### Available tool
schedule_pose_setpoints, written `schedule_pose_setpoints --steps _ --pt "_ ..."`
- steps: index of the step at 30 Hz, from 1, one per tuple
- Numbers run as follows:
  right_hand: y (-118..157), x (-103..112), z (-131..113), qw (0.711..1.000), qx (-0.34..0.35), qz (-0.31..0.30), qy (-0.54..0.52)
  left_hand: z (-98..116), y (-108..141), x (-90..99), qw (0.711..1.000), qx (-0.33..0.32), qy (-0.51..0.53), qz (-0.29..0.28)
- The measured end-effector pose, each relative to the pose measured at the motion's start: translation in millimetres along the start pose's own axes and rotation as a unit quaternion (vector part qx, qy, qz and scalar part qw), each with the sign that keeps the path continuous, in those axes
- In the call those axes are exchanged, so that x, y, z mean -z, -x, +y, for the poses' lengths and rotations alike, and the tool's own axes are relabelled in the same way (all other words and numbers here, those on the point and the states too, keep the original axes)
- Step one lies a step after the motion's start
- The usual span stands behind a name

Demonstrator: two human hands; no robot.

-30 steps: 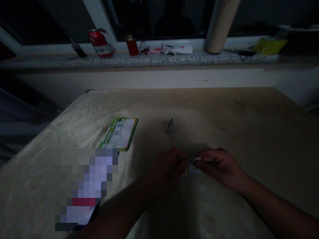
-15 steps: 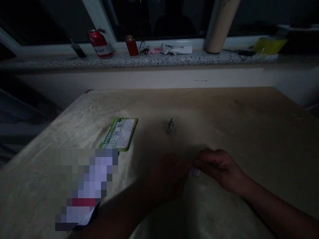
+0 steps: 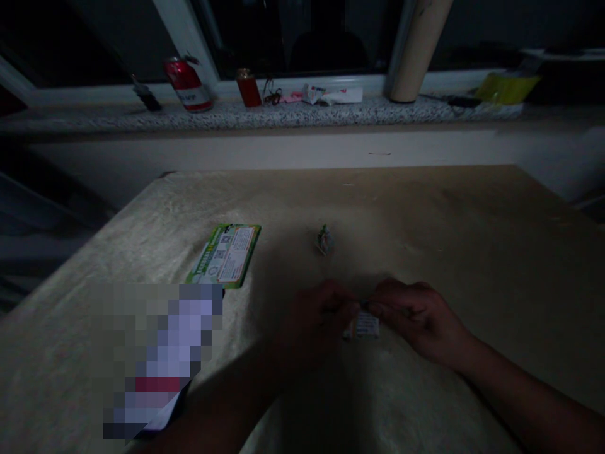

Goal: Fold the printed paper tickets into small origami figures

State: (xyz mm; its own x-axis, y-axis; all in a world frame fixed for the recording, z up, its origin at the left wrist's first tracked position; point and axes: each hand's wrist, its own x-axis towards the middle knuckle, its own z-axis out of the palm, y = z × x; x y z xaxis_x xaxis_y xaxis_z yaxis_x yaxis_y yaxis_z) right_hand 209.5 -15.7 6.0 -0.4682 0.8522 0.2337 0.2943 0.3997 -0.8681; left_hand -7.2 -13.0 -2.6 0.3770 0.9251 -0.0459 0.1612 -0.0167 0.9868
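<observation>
A small printed packet (image 3: 366,325) hangs between my two hands, low in the centre of the view. My left hand (image 3: 319,318) pinches its upper left edge with thumb and fingers. From the right, my right hand (image 3: 416,312) pinches the top edge close to the left fingertips. The packet's printed face shows below the fingers; its top edge is hidden by them. Beyond the hands, a small crumpled green and white piece (image 3: 324,239) lies on the table (image 3: 472,252).
A green printed packet (image 3: 227,255) lies left of the hands, with a pixelated phone-like object (image 3: 170,353) nearer me. On the windowsill (image 3: 283,115) stand a red can (image 3: 188,85), an orange-red container (image 3: 248,88), a cardboard tube (image 3: 420,50) and a yellow item (image 3: 507,87).
My left hand has shifted and its fingers have lifted, so more of the packet shows between the hands. My right hand stays almost where it was.
</observation>
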Motion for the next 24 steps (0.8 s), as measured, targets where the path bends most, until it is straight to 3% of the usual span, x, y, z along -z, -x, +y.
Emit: schedule_pose_setpoints --steps 3,8,13,18,24 --pt "0.0 0.1 1.7 1.0 -0.015 0.007 0.003 -4.9 -3.5 -0.5 0.996 0.054 0.074 -0.009" --pt "-0.7 -1.4 3.3 1.0 0.0 0.022 0.013 -2.0 -3.9 -0.2 0.997 0.039 0.062 -0.014" --pt "-0.9 -2.3 2.1 0.999 0.021 0.04 0.018 -0.8 -3.2 -2.9 0.988 0.059 0.138 -0.014" --pt "-1.2 -3.2 3.0 0.998 0.009 0.065 0.016 -0.9 -5.5 -0.2 0.991 0.065 0.082 -0.079" --pt "-1.0 -4.2 2.6 0.998 -0.011 0.059 0.009 1.1 -7.1 2.1 0.989 0.074 0.09 -0.087"
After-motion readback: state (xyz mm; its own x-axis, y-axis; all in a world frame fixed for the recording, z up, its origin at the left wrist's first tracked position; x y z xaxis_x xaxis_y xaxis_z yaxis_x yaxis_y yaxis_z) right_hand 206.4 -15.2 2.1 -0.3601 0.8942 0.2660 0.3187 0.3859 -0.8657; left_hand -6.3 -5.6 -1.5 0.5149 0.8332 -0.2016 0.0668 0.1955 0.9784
